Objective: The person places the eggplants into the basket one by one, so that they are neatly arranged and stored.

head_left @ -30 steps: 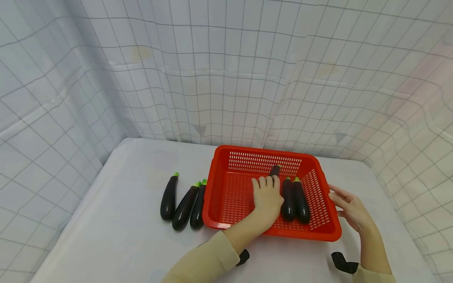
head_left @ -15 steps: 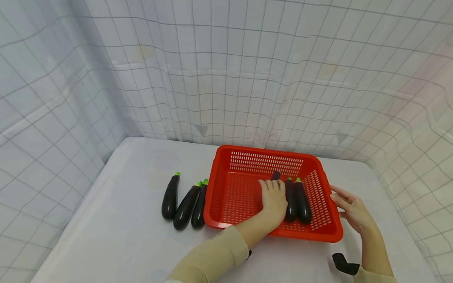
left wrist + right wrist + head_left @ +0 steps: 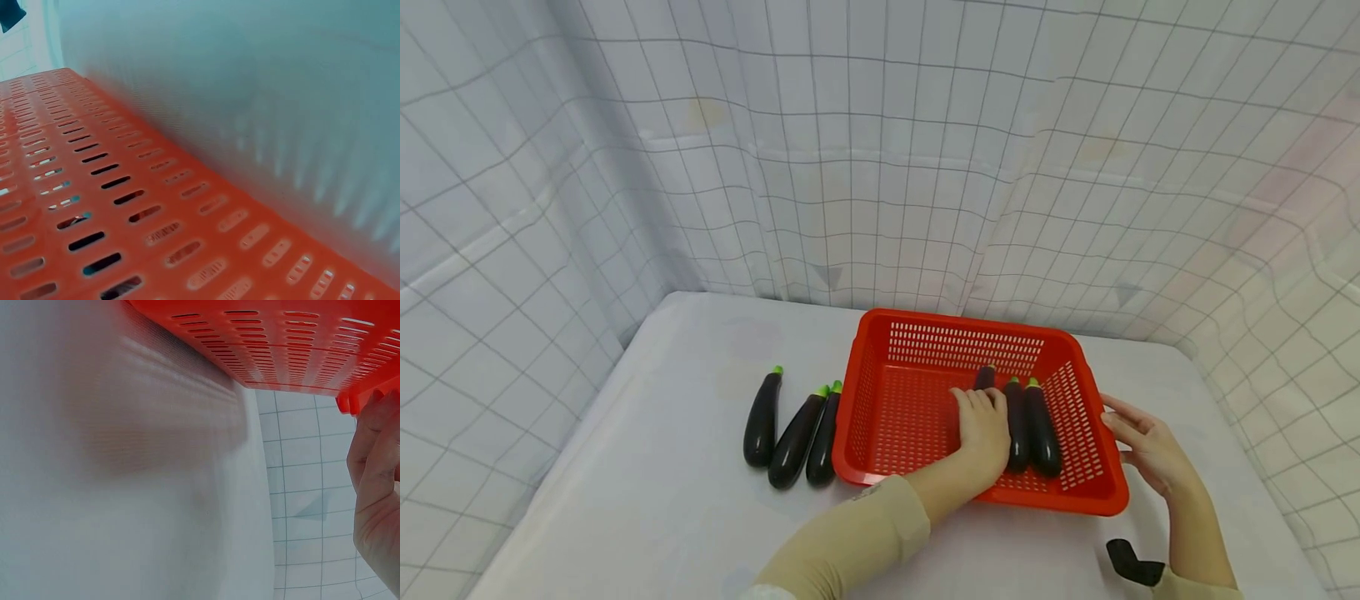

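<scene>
In the head view, a red perforated plastic basket [image 3: 917, 481] stands on the white table. My left hand [image 3: 983, 433] reaches into it over the near rim and grips a dark eggplant [image 3: 985, 377]; only the stem end shows past the fingers. Right of that hand, two more eggplants [image 3: 1017, 429] lie side by side in the basket. My right hand [image 3: 1150, 450] holds the basket's right rim; the right wrist view shows its bent fingers [image 3: 375, 447] at the rim. The left wrist view shows only the basket's slotted wall [image 3: 125, 181], with the left hand out of sight.
Left of the basket, three eggplants [image 3: 762, 421] with green stems lie on the white tabletop [image 3: 647, 467], the rightmost close against the basket. White gridded curtains [image 3: 880, 167] hang behind the table and on both sides.
My left hand has moved slightly right and toward me with the eggplant, bringing it alongside the two others in the basket. The right hand stays at the rim.
</scene>
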A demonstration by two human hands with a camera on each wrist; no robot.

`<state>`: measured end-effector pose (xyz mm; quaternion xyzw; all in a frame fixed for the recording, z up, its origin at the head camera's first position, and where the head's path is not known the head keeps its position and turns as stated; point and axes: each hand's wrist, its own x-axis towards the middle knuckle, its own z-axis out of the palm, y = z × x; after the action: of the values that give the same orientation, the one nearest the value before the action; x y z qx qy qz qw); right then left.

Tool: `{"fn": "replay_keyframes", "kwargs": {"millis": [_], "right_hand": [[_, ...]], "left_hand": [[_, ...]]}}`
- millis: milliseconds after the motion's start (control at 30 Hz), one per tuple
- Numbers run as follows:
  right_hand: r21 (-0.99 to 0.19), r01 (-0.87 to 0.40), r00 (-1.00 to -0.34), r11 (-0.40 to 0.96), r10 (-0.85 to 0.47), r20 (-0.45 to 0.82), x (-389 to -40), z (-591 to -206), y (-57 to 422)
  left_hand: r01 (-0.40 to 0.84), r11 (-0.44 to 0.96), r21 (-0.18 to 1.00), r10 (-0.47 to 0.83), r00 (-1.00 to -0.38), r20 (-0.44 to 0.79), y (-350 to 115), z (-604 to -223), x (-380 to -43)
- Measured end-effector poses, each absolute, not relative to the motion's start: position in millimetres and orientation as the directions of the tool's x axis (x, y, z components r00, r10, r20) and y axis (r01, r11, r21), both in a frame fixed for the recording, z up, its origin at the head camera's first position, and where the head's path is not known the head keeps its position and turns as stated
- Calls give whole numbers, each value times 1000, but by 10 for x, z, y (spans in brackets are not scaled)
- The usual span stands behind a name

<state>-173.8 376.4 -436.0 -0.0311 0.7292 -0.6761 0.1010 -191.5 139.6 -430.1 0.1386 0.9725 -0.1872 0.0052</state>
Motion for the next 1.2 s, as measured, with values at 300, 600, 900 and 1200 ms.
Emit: {"fn": "replay_keyframes", "kwargs": {"millis": [300,600,900,1200], "right_hand": [[-993,89,-977,76,-185,-101,-1747,-4360,3768],[-996,75,-979,54,-187,-84,-1742,-4361,3765],[-995,81,-978,61,-185,-91,-1739,-4364,3762],[-996,75,-977,52,-195,-84,-1743,-4364,3771]], "left_hand": [[260,890,-374,241,-966,-95,1434,-4350,-1929],[271,887,-374,226,-961,-159,1445,-4392,-1942],[269,910,-315,191,-947,-257,1429,-4445,-1941],[315,906,-282,217,-919,-329,1454,-4507,-1977]]}}
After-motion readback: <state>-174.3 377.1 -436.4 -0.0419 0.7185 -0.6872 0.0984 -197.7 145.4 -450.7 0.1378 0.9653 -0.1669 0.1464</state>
